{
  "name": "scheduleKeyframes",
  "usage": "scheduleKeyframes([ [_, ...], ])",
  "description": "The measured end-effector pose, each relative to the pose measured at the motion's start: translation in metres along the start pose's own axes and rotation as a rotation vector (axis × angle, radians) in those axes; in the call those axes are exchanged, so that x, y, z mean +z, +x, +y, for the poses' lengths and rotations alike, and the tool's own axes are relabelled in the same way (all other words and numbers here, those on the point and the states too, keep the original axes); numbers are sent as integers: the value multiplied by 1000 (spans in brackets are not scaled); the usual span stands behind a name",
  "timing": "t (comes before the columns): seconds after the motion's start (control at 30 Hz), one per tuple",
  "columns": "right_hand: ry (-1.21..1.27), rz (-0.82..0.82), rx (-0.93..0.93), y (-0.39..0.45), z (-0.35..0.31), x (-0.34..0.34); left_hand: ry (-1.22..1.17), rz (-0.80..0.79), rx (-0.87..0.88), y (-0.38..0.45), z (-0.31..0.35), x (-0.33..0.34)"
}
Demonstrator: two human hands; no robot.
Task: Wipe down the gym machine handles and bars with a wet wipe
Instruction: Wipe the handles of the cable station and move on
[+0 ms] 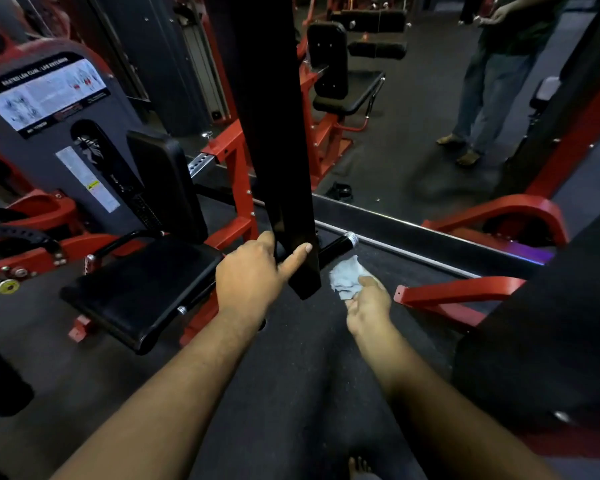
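Two risks: my left hand [253, 271] grasps the hanging black metal bar [274, 133], which may swing; my right hand [368, 303] pinches the crumpled grey wet wipe [345, 277], seemingly loosely, beside the bar's foot.

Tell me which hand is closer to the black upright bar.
Left. The left hand grips the black upright bar near its lower end. The right hand is off to the bar's right, apart from it, holding the wet wipe.

Gym floor and bystander
A person in jeans [489, 88] stands on the dark rubber floor [291, 393]; an instruction placard [47, 93] sits at left.
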State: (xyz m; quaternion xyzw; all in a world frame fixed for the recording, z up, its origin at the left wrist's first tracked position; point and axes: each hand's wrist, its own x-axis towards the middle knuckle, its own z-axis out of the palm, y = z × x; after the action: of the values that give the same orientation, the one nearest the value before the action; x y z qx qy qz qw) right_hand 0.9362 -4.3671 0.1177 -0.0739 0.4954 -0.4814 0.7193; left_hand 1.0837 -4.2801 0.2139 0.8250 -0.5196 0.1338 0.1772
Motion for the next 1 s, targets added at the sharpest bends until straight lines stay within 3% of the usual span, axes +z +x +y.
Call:
scheduleKeyframes([
  [0.07,-144,14,30,8,-2,14,-6,1,12,-1,2,-2],
  [0.2,-372,-116,135,2,0,35,-17,7,14,-2,2,-4],
  [0.43,-134,-102,92,-4,-8,5,-12,20,10,0,-1,3],
  [0.5,-201,-127,-190,-1,-20,5,-15,16,2,4,-4,4],
  [0.6,-643,-135,-850,14,-38,10,-35,11,4,3,-4,3],
  [0.7,-1207,-348,-1107,35,-24,11,-33,14,12,0,-1,2],
  [0.77,-1366,-439,-1154,40,-2,5,-21,18,22,-2,0,1],
  [0.87,-1187,-470,-1109,24,11,-5,-13,25,23,-2,-4,0],
  [1.0,-853,-587,-799,-3,-1,-10,-22,26,15,1,-7,2],
])
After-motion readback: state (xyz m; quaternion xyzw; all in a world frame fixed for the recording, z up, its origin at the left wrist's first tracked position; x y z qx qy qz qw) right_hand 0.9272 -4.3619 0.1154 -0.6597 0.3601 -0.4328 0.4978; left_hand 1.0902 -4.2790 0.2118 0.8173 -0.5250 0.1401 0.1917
